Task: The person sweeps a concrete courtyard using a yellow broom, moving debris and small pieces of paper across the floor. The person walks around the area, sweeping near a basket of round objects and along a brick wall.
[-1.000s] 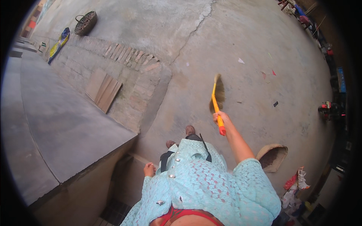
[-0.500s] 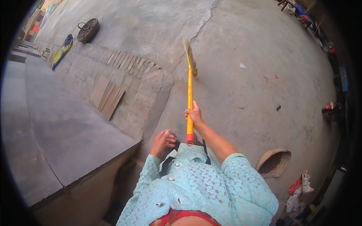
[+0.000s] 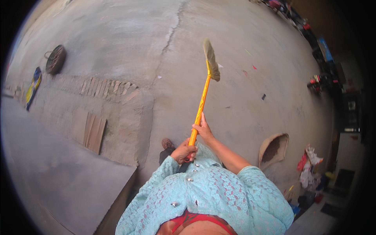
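A broom (image 3: 202, 96) with a yellow-orange handle and a pale bristle head points away from my body. My right hand (image 3: 203, 128) wraps round the handle's lower half. Just below it, my left hand (image 3: 183, 152) closes round the handle's bottom end, hiding most of the red cap. The bristles lie over the grey concrete floor (image 3: 223, 23); whether they touch it I cannot tell. A few small scraps, one a red scrap (image 3: 254, 67) and one a dark piece (image 3: 263, 96), lie to the right of the broom.
To my left are a raised grey slab (image 3: 58, 176), brick paving (image 3: 113, 88) with flat boards (image 3: 94, 133), and a wicker basket (image 3: 56, 59). On my right sit a scoop-shaped woven basket (image 3: 284, 145) and plastic bags (image 3: 307, 168). Dark clutter lines the right edge.
My left hand, free before, has come onto the handle's end. The broom head has swung slightly right, so the handle slants. The view has turned and my shoe now shows.
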A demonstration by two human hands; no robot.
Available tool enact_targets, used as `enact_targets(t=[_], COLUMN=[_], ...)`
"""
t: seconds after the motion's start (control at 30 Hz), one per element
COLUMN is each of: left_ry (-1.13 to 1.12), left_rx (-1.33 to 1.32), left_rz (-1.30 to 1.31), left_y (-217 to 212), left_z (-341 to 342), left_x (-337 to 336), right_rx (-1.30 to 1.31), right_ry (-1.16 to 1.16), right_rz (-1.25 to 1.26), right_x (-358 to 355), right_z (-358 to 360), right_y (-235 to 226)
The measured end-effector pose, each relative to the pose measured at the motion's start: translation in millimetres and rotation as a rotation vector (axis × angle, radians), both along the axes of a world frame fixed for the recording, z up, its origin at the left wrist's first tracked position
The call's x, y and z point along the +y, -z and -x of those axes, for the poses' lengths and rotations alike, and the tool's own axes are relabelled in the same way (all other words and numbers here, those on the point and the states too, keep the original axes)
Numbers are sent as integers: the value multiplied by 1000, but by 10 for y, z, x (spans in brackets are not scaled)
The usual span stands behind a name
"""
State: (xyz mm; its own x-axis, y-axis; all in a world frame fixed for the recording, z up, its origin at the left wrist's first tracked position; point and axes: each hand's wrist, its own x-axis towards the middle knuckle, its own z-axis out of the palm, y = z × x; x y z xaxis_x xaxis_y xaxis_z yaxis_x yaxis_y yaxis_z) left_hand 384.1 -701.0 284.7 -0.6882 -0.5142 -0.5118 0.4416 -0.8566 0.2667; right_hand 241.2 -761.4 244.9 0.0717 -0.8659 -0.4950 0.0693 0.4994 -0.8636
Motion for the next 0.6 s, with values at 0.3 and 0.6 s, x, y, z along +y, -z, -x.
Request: enact_targets(t=[0.3, 0.6], left_ry=[496, 632], left_rx=[-120, -578], left_rz=[-24, 82], left_y=[212, 955], left_z=[412, 1270], left_x=[-523, -1146], right_rx=[293, 223], right_ry=[87, -31], right_rz=[-503, -577], right_x=[1085, 1338], right_z=[1990, 2854], right_y=[339, 726])
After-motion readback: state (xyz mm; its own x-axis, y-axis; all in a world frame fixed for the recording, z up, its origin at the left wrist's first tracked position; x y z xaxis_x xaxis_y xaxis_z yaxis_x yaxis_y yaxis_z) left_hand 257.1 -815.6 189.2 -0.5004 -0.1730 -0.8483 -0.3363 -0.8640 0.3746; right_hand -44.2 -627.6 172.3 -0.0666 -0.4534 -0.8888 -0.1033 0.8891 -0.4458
